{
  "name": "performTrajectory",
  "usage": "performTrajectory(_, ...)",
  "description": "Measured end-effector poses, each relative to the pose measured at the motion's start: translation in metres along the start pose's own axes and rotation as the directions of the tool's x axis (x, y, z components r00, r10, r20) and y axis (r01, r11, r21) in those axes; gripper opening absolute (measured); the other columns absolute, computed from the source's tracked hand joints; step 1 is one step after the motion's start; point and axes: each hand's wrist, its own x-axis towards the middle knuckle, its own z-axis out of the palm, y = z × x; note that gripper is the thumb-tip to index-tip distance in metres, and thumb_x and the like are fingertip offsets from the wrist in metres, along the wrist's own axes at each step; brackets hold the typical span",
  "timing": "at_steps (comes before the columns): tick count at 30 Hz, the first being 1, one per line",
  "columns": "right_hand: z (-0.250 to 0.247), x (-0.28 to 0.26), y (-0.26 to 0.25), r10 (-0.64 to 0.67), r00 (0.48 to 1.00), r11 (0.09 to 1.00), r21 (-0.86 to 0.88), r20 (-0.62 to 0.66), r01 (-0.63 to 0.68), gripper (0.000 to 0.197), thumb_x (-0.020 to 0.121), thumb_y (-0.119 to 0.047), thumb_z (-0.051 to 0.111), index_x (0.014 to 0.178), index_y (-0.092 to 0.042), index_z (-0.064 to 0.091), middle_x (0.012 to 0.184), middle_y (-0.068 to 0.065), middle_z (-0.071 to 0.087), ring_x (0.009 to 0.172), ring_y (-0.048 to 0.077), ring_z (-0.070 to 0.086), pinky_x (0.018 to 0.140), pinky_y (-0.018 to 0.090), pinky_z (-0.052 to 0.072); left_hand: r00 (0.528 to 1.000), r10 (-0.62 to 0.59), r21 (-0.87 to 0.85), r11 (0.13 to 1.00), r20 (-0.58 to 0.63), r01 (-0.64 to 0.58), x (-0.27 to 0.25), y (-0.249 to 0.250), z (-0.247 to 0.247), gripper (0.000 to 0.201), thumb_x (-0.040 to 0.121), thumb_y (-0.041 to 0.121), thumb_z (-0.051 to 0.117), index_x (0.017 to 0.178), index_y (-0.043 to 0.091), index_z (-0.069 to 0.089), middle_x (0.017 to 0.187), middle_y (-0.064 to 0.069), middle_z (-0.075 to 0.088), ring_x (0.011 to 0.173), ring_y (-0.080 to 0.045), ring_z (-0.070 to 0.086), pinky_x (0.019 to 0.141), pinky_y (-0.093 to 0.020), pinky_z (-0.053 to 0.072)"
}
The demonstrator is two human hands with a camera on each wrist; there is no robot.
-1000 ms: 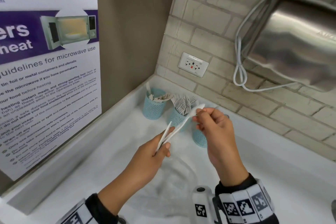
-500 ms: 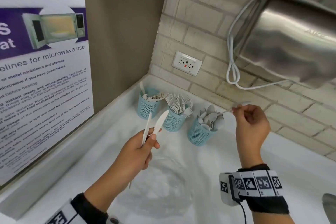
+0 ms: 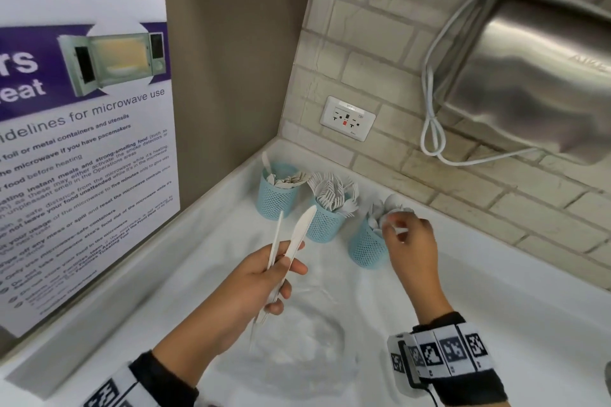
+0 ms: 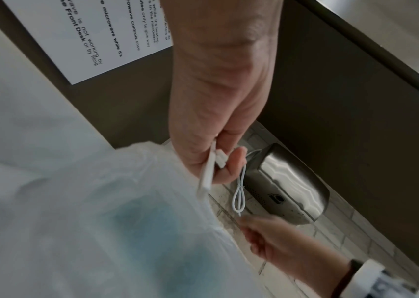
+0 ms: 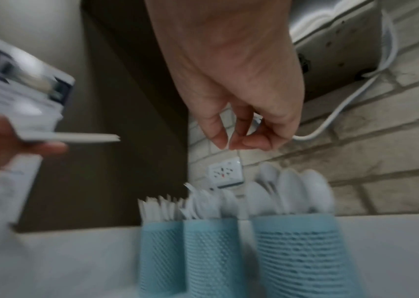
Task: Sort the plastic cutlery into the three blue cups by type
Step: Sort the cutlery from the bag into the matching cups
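Since the earlier frame, the right hand (image 3: 408, 241) has dropped onto the spoon cup (image 3: 367, 243), fingers pinching a spoon handle. Head view: left hand (image 3: 261, 287) grips two knives (image 3: 299, 235), blades up; knife cup (image 3: 277, 190) stands leftmost. Left wrist view: handle ends (image 4: 208, 171) protrude beneath curled fingers. Right wrist view: fingertips (image 5: 225, 141) pinched above the spoons (image 5: 290, 191). Judged light, stiff, slippery; hold mid-handle.
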Motion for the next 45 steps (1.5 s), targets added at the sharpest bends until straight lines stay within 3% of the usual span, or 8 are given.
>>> performTrajectory(3,0.001,-0.023,-0.034,0.004,0.975,0.951,0.301,0.222,-0.073,0.006,0.089,-0.023,0.066,0.083,-0.023,0.067,0.074,-0.014,0.062,0.063,0.002,0.051,0.060,0.011,0.040,1.000,0.020,0.023,1.000,0.012,-0.021,-0.001,0.001,0.002,0.024,0.098,0.019,0.047,0.116,0.021,0.062,0.090,0.003,0.070,0.064,-0.013,0.049,0.048,-0.022,0.038)
performTrajectory(7,0.008,-0.047,-0.065,-0.051,0.853,0.874,0.436,0.519,-0.213,0.028,0.079,-0.044,0.067,0.085,-0.017,0.068,0.068,-0.012,0.059,0.062,0.001,0.049,0.060,0.011,0.039,0.998,0.044,0.023,0.999,0.038,-0.045,-0.004,0.000,0.006,0.022,0.095,0.019,0.053,0.114,0.018,0.065,0.094,0.000,0.072,0.060,-0.010,0.049,0.048,-0.020,0.038)
performTrajectory(16,0.012,-0.048,-0.082,0.036,0.838,0.607,0.654,0.544,-0.451,0.018,0.092,-0.013,0.060,0.101,-0.003,0.070,0.074,0.001,0.069,0.061,0.007,0.053,0.064,0.017,0.049,0.998,0.065,-0.007,0.998,0.005,-0.065,-0.004,0.000,0.006,0.030,0.099,0.031,0.043,0.107,0.018,0.069,0.095,-0.004,0.074,0.055,-0.008,0.046,0.048,-0.019,0.036)
performTrajectory(21,0.003,-0.038,-0.080,0.108,0.865,0.509,0.720,0.491,-0.472,0.023,0.097,-0.024,0.050,0.105,-0.016,0.071,0.075,-0.004,0.068,0.070,0.004,0.057,0.070,0.020,0.045,1.000,0.006,-0.153,0.988,-0.029,-0.010,0.001,0.000,0.001,0.033,0.102,0.024,0.036,0.110,0.012,0.066,0.093,-0.008,0.074,0.066,-0.014,0.059,0.059,-0.024,0.045)
performTrajectory(25,-0.003,-0.040,-0.083,0.088,0.796,0.364,0.725,0.598,-0.585,0.028,0.101,-0.029,0.042,0.117,-0.023,0.064,0.062,-0.004,0.052,0.053,0.006,0.046,0.046,0.016,0.040,0.997,0.046,-0.181,0.982,-0.065,-0.057,0.003,0.004,0.000,0.037,0.100,0.036,0.037,0.109,0.026,0.071,0.088,-0.002,0.054,0.078,-0.013,0.049,0.074,-0.025,0.041)
performTrajectory(29,0.000,-0.047,-0.081,0.056,0.777,0.518,0.647,0.627,-0.559,0.022,0.101,-0.022,0.044,0.117,-0.013,0.056,0.068,-0.001,0.053,0.045,0.003,0.026,0.038,0.013,0.023,0.991,0.110,-0.208,0.970,-0.079,-0.125,0.001,0.008,-0.002,0.039,0.088,0.050,0.044,0.107,0.032,0.072,0.072,0.002,0.031,0.067,-0.011,0.033,0.072,-0.026,0.034)
performTrajectory(35,0.004,-0.054,-0.084,0.044,0.751,0.539,0.617,0.659,-0.573,0.012,0.102,-0.017,0.042,0.107,-0.007,0.045,0.097,0.011,0.074,0.063,0.005,0.061,0.058,0.018,0.049,0.982,0.158,-0.181,0.968,-0.106,-0.176,0.001,0.006,-0.004,0.029,0.087,0.038,0.054,0.097,0.024,0.077,0.068,0.000,0.049,0.069,-0.009,0.051,0.074,-0.020,0.049)
performTrajectory(45,0.012,-0.063,-0.087,0.062,0.736,0.442,0.643,0.674,-0.626,0.016,0.094,-0.016,0.056,0.098,-0.004,0.066,0.071,-0.001,0.063,0.068,0.007,0.063,0.069,0.017,0.053,0.978,0.196,-0.042,0.979,-0.068,-0.199,0.002,-0.002,-0.001,0.021,0.085,0.030,0.064,0.094,0.016,0.077,0.068,0.003,0.065,0.068,-0.007,0.060,0.070,-0.021,0.053)
